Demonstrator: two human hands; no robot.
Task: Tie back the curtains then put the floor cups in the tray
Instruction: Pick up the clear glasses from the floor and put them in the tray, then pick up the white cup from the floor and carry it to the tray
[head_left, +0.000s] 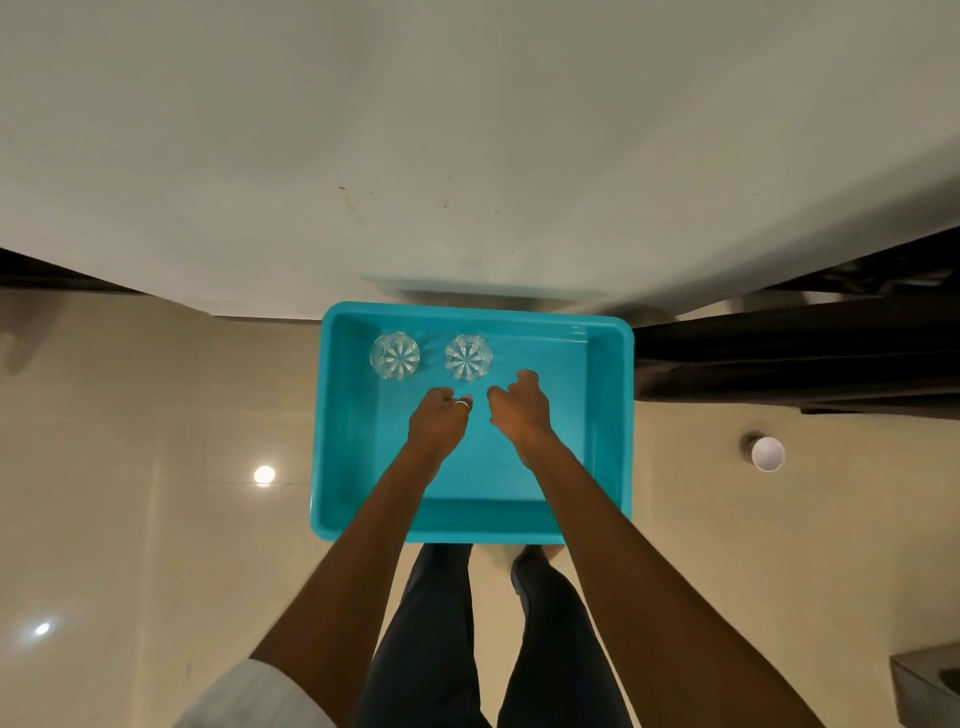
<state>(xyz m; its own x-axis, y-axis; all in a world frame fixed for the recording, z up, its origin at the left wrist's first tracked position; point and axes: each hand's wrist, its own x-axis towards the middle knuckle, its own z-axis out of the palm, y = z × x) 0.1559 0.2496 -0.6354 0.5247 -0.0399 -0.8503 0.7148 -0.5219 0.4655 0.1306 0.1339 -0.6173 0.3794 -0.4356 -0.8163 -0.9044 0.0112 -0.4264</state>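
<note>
Left hand (439, 415) and right hand (519, 410) loosely curled, empty, over teal tray (608, 415) holding two glass tumblers (395, 356); white cup (767, 453) on floor well right, beside dark curtain (779, 358) (probably light, thin-walled: grip sides gently).

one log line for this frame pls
tray: two glasses inside | left hand, right hand: over tray, empty | white cup: on floor, right of tray
</note>
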